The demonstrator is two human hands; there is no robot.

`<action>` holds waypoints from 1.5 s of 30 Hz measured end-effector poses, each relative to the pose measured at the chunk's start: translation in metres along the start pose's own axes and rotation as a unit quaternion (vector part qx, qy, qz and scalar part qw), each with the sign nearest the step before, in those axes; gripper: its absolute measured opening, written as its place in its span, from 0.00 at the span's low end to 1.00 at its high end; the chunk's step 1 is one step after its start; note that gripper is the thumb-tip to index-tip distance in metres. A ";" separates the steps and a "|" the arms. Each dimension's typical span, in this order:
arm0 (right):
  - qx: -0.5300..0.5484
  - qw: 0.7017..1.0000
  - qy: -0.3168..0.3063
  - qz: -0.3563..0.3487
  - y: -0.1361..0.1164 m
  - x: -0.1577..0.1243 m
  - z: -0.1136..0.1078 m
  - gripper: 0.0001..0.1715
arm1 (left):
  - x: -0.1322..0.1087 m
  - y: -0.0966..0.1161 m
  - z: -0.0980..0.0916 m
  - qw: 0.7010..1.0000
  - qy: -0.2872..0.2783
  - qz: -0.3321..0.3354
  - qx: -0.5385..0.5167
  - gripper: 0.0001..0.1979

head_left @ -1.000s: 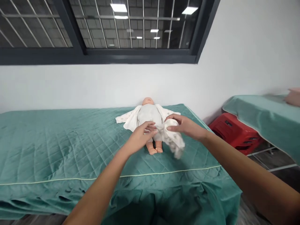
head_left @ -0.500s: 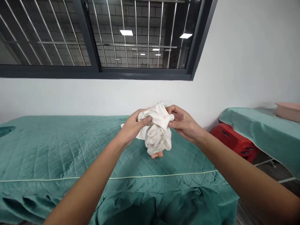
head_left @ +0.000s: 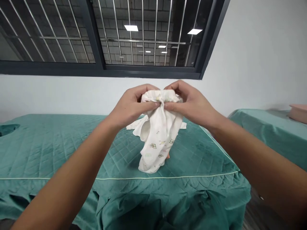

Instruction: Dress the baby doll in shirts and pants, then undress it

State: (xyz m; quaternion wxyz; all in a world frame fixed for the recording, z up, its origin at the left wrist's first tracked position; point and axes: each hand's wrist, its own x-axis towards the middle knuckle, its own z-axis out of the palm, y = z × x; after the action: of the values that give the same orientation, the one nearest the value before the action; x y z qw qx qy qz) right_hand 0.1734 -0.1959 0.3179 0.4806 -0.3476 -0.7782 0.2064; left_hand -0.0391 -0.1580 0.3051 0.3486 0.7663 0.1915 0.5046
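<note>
A dark-framed window [head_left: 148,71] fills the far side above a white wall [head_left: 259,64]. Upright metal bars [head_left: 143,48] show through its glass, with grey blocks beyond and bright light panels [head_left: 131,28] in it. Below, against the wall, stands a bed [head_left: 59,147] in a green quilted cover; pale piping [head_left: 187,176] runs along its near edge, and the fabric below hangs in folds. A dark hollow [head_left: 8,129] lies in the cover at the far left. To the right, a second bed [head_left: 266,134] wears a similar green cover, and part of a pink basin [head_left: 298,112] rests on it at the picture's edge. Some dark floor [head_left: 253,210] shows at the near right.

Over the middle of the first bed, both hands hold up a white garment [head_left: 159,140] with small animal prints. The left hand [head_left: 130,103] grips the left part of its bunched top, thumb in front; the right hand [head_left: 194,103] pinches the right part likewise, the thumbs nearly meeting. The rest hangs down toward the near edge. Behind it, a white jacket [head_left: 139,130] spreads on the bed, its sleeves out left and right. A bit of a doll [head_left: 168,156] peeks out right of the garment's lower part; the rest is hidden.
</note>
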 end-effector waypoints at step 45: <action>0.282 0.875 -0.099 0.380 0.160 -0.081 0.051 0.26 | -0.069 -0.164 0.065 0.893 -0.077 -0.350 -0.273 0.25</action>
State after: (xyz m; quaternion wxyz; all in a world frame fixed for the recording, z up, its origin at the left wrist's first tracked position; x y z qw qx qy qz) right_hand 0.2065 -0.1480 0.1407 0.3628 -0.4438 -0.5384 0.6177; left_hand 0.0006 -0.1127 0.1260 0.7117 0.5606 0.2748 0.3220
